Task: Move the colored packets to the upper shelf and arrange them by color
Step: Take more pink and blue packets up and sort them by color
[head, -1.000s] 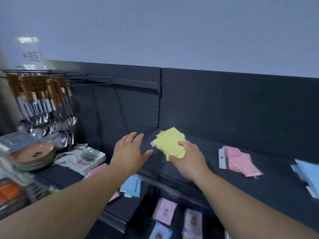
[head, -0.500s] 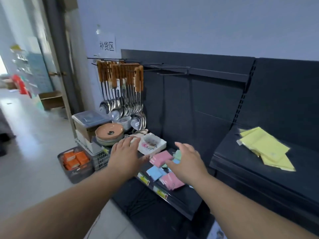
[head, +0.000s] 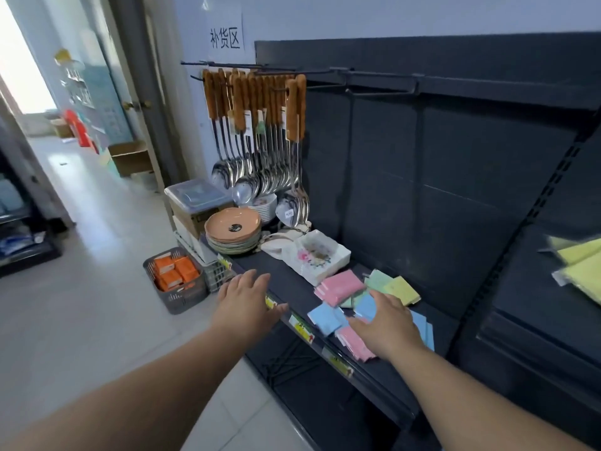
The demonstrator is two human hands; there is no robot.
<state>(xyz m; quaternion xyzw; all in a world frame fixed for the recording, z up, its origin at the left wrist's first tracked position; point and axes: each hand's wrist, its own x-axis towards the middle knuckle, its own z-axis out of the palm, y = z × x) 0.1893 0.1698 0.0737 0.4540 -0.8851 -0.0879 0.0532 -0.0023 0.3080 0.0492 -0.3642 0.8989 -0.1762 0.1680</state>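
Packets lie in a loose, mixed heap on the lower shelf (head: 279, 276), seen from the head camera. A pink stack (head: 340, 285) sits farthest, with a green packet (head: 378, 279) and a yellow packet (head: 402, 289) to its right. A blue packet (head: 325, 318) and a second pink stack (head: 353, 342) sit at the near edge. More blue shows just right of the wrist.

The right hand (head: 387, 327) hangs over the middle of this heap, palm down, fingers spread and straight, gripping nothing. Whether the fingertips touch the blue packet under them cannot be told. The left hand (head: 244, 301) is also flat and unclenched, well left of the heap, over the shelf's front edge. Contact there is unclear too.

At the far right edge of the view, the upper shelf (head: 533, 297) already carries yellow packets (head: 582, 268) — so that colour group looks started, though one yellow packet is on the lower shelf.

The step in hand seems to be the reach for the next pick. The task looks only partly done, since most colours are down on the lower shelf.

The next move calls for choosing one colour and closing the fingers on packets of that colour alone. They are thin and overlapping, so a careless pinch could drag up a neighbour of another colour. The free left hand could pin the heap or take a second stack.

Left of the heap stand a floral dish (head: 317, 255), stacked plates (head: 234, 231) and hanging ladles (head: 260, 135), none of which the pick should disturb.
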